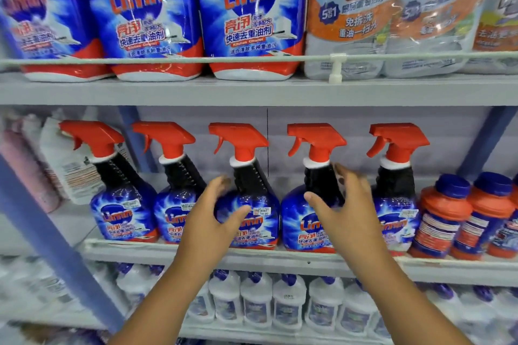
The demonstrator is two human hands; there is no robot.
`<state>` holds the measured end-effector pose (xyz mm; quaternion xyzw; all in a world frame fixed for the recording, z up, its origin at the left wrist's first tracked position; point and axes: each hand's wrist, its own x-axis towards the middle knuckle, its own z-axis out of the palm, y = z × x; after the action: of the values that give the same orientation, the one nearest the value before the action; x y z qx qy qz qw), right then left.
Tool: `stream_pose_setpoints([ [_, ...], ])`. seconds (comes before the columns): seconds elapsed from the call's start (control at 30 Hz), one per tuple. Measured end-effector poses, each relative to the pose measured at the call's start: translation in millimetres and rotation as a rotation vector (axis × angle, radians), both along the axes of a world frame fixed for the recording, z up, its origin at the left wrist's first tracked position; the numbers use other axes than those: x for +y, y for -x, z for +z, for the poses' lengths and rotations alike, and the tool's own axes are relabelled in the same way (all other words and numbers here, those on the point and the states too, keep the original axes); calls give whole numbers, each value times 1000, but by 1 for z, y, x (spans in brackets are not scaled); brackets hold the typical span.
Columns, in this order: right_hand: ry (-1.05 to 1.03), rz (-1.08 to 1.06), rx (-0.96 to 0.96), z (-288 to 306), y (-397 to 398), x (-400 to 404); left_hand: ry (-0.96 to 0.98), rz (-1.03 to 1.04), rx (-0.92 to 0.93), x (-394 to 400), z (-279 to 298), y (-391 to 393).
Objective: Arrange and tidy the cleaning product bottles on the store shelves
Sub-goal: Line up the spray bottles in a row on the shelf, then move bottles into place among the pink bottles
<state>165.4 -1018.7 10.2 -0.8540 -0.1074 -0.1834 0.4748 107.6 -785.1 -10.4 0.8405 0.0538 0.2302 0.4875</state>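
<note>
Middle shelf [252, 259]: five blue Limn spray bottles with red trigger heads stand upright in a row behind the front rail, triggers all facing left. Counting from the left, the third spray bottle [252, 204] and fourth spray bottle [305, 221] are the ones under the hands.

Left hand [213, 215]: placed at the left shoulder of the third spray bottle, fingers spread and only lightly curved, thumb lying across the front label. The fingers look blurred; whether they actually touch the bottle cannot be told. No firm grip is evident.

Right hand [344, 204]: placed over the right shoulder of the fourth spray bottle, covering part of its black neck. Fingers are spread and relaxed, thumb extended toward the left. Contact cannot be confirmed; the hand does not close round the bottle.

First spray bottle [123, 204], second spray bottle [176, 199] and fifth spray bottle [395, 204] stand free of both hands. The fifth sits just beside the right hand.

Right of the row: orange jars with blue caps [443, 213], standing close together on the same shelf. Left of the row: white and pink bottles [56, 159], blurred.

Upper shelf [252, 91]: large Limn refill bottles [252, 14] at left and centre, Mr Muscle packs [353, 8] at right, all behind a wire rail.

Lower shelf: rows of white bottles with dark blue caps [258, 300], tightly packed
</note>
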Motion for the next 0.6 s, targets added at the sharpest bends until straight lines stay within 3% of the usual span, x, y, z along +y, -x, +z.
stream_pose_setpoints([
  [0.1, -81, -74, -121, -11, 31, 24, 250, 103, -46, 10, 7, 24],
  [0.2, -187, 58, -163, -16, 50, 58, 335, 202, -26, 36, 9, 48],
  [0.3, -325, 298, -3, -20, 66, 101, 356, 304, -3, 73, 3, 76],
  [0.4, -332, 510, 241, -23, 80, 150, 374, 396, 4, 110, 1, 109],
  [0.6, -263, 722, 363, -30, 114, 254, 396, 524, 23, 204, 1, 183],
])
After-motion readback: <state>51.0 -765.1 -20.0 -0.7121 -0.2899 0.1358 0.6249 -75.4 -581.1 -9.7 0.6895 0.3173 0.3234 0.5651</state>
